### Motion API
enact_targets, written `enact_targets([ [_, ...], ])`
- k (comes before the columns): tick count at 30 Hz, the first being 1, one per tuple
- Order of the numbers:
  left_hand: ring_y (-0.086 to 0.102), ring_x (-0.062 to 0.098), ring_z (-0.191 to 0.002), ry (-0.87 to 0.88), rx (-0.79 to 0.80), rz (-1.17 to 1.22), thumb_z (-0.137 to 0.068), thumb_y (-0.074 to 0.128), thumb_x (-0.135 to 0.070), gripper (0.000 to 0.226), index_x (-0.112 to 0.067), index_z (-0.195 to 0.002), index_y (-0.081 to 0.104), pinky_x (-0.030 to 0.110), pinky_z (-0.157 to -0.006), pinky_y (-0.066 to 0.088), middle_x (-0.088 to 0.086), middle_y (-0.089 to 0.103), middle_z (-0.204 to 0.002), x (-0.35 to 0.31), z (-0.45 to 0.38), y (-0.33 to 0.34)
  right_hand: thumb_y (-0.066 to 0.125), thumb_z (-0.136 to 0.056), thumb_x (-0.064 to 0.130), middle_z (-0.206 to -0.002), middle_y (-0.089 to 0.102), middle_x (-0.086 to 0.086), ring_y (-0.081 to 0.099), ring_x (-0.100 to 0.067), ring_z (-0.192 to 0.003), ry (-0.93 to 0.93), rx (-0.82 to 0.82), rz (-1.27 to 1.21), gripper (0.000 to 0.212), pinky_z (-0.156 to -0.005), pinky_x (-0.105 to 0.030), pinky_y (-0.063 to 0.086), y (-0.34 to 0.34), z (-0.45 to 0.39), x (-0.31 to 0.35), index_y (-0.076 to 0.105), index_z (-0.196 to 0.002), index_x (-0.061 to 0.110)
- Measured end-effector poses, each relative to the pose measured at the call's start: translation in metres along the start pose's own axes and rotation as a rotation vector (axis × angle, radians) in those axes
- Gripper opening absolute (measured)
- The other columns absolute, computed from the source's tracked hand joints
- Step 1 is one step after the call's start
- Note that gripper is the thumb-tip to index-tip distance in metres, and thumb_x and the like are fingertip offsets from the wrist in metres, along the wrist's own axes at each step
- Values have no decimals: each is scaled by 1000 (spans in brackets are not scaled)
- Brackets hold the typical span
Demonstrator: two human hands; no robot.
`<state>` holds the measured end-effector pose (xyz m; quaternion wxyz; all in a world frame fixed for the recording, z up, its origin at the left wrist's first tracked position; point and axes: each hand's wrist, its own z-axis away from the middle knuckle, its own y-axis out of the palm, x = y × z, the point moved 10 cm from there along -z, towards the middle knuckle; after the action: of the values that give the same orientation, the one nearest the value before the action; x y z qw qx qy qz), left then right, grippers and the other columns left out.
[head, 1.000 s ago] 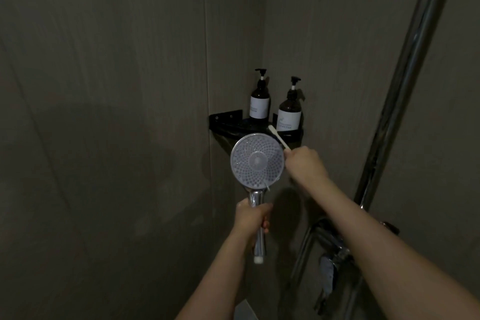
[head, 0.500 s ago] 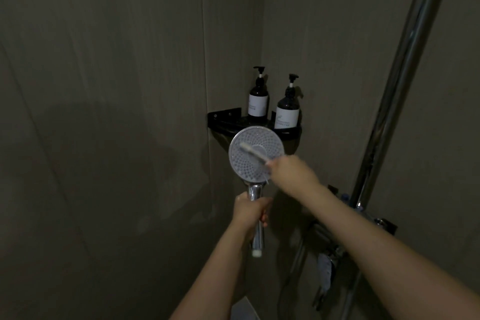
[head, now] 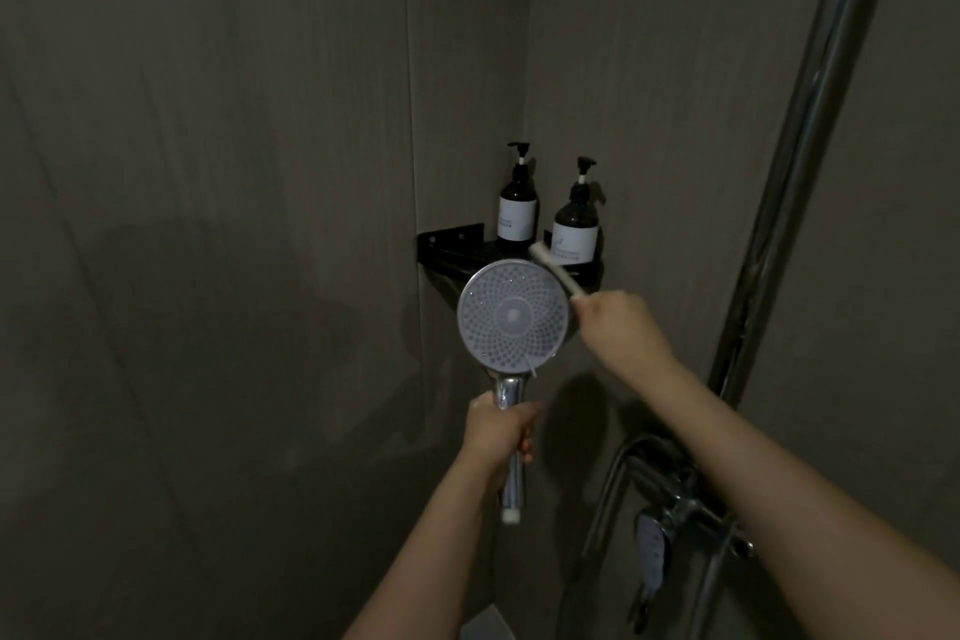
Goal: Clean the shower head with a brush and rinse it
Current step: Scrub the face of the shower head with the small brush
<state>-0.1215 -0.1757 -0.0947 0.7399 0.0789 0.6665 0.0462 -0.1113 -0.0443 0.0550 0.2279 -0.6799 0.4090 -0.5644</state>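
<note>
Right hand grip: the right hand (head: 621, 327) is curled round the near end of a white brush (head: 557, 269), which looks like a toothbrush; the fingers themselves are hidden behind the back of the hand.
Brush axis: it runs from the hand up and to the left, its far tip over the upper right rim of the shower head (head: 513, 314), in front of the black corner shelf (head: 449, 244).
Brush to face: the spray face lies down and to the left of the tip; whether the bristles touch the rim cannot be told.
Left hand grip: the left hand (head: 498, 431) is wrapped round the chrome handle (head: 511, 463) just below the round head, holding it upright with the nozzle face turned toward the camera.
Nearer hand: the right hand, just beside the head's right edge.
Next stroke, as a judgement: a sweep down-left along the brush's own line would carry the bristles across the nozzles.
Rinse: not yet done; the tap (head: 675, 504) sits low on the right, under the right forearm, by the chrome riser pipe (head: 810, 120).
Beyond: two dark pump bottles (head: 517, 213) stand on the shelf.
</note>
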Motion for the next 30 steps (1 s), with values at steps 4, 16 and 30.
enact_targets([
  [4,35,11,-30,14,3,-13,-80,59,4,30,-13,-60,44,18,-33,31,-1,40,-36,0,-1,2,33,-100,23,-103,64,-14,62,-27,-89,-220,160,246,32,-73,-34,48,48,26,34,62,-110,14],
  [16,34,9,-29,19,6,-31,-82,55,5,29,-13,-64,41,17,-33,30,-4,39,-36,-8,2,1,36,-99,27,-100,65,-16,61,-28,-87,-98,145,257,35,-68,-30,42,38,4,-4,64,-106,9],
  [30,35,10,-30,-19,4,-17,-83,57,3,30,-15,-67,39,17,-34,31,-2,38,-40,5,5,2,35,-100,25,-104,66,-22,62,-32,-87,26,-28,13,39,-62,-26,39,-4,4,-13,64,-105,0],
])
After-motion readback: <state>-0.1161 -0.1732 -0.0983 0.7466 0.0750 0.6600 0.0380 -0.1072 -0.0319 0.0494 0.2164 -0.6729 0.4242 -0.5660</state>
